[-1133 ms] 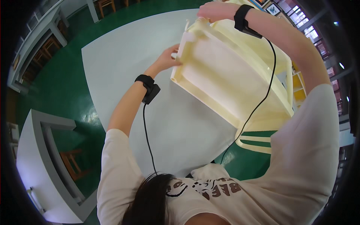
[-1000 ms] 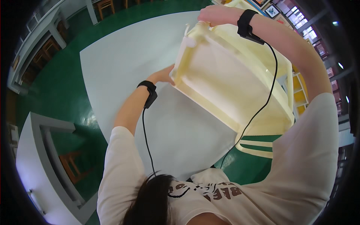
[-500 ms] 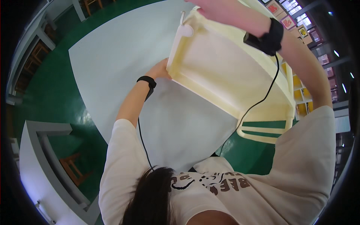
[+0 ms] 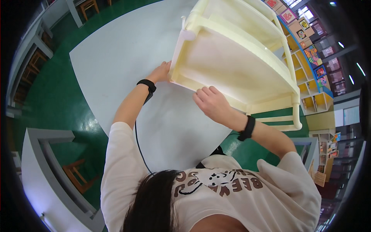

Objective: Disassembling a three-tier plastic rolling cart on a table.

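A cream plastic shelf rack point(image 4: 228, 58) with deep-rimmed trays and round posts lies tilted across the white table, its slatted end past the table's right edge. My left hand point(image 4: 160, 72) holds the rack's left corner, fingertips partly hidden behind the rim. Along the near rim, my right hand point(image 4: 213, 102) has its fingers curled over the tray's edge. Each wrist wears a black band, and a dark cable trails down from the left one. A small hook-like piece point(image 4: 184, 22) stands out at the rack's upper left corner.
The white table point(image 4: 116, 62) has a curved outline over a green floor point(image 4: 58, 96). Low shelving with yellow compartments point(image 4: 305, 83) stands to the right. At the lower left are a grey-white furniture piece point(image 4: 46, 178) and a wooden chair point(image 4: 79, 176).
My right hand has come down from the rack's far upper side to its near rim. The rack has tipped slightly, showing more of its upper tray. My left hand stays at the corner.
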`<state>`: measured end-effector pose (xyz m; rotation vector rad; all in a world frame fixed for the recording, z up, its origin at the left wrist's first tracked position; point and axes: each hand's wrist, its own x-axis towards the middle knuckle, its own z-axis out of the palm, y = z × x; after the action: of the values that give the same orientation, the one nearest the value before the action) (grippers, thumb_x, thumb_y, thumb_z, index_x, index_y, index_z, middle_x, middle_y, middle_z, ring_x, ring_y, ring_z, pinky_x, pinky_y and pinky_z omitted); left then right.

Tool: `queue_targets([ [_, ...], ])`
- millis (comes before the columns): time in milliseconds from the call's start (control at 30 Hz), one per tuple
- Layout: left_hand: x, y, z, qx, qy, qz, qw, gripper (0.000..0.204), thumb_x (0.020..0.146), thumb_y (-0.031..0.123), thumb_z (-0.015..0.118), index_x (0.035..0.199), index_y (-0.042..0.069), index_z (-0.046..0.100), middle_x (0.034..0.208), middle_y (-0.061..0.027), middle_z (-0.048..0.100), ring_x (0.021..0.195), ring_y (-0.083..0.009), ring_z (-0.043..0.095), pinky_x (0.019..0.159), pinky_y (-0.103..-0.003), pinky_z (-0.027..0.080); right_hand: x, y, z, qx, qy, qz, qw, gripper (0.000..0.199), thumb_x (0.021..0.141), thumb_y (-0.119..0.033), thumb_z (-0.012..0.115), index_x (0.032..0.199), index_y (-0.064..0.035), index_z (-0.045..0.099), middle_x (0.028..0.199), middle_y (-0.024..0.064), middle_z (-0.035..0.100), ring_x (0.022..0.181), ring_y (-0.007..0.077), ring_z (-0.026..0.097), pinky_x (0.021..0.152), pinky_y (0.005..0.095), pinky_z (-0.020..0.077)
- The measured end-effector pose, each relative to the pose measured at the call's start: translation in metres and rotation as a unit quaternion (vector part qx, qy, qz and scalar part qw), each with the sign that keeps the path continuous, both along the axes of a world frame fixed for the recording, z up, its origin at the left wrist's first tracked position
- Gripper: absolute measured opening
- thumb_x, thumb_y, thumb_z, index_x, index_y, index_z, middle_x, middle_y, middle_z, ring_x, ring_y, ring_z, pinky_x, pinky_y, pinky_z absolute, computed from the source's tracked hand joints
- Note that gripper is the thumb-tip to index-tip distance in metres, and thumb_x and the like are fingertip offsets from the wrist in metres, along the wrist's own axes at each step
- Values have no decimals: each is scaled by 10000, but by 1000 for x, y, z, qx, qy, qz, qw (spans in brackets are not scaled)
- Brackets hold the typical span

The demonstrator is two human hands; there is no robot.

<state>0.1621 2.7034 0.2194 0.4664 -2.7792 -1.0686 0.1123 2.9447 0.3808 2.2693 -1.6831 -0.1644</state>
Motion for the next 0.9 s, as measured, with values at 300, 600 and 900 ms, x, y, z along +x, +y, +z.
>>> queue_targets([
  [300, 21, -46, 9, 80, 12, -70, 994, 621, 650, -16, 511, 1237, 112, 354, 1093, -125, 499, 952, -248, 494, 802, -328, 414, -12, 44, -43, -76, -216, -221, 948, 269, 620, -160, 671, 799, -43, 507, 743, 89, 547, 664, 247, 520, 597, 319, 408],
  [600, 75, 13, 53, 86, 19, 75, 993, 269, 730, 155, 567, 959, 14, 550, 792, -103, 593, 721, -160, 566, 622, -256, 448, -33, 186, 111, -396, -109, -247, 878, 236, 578, 21, 653, 790, -28, 561, 692, 83, 555, 613, 205, 526, 562, 279, 414],
  [900, 102, 76, 83, 137, -46, 67, 987, 207, 742, 155, 567, 880, 1, 568, 692, -78, 585, 637, -146, 552, 601, -250, 445, -204, 312, 113, -322, -429, -439, 721, 124, 781, -119, 558, 859, -25, 538, 651, -21, 493, 576, 36, 434, 500, 166, 339],
])
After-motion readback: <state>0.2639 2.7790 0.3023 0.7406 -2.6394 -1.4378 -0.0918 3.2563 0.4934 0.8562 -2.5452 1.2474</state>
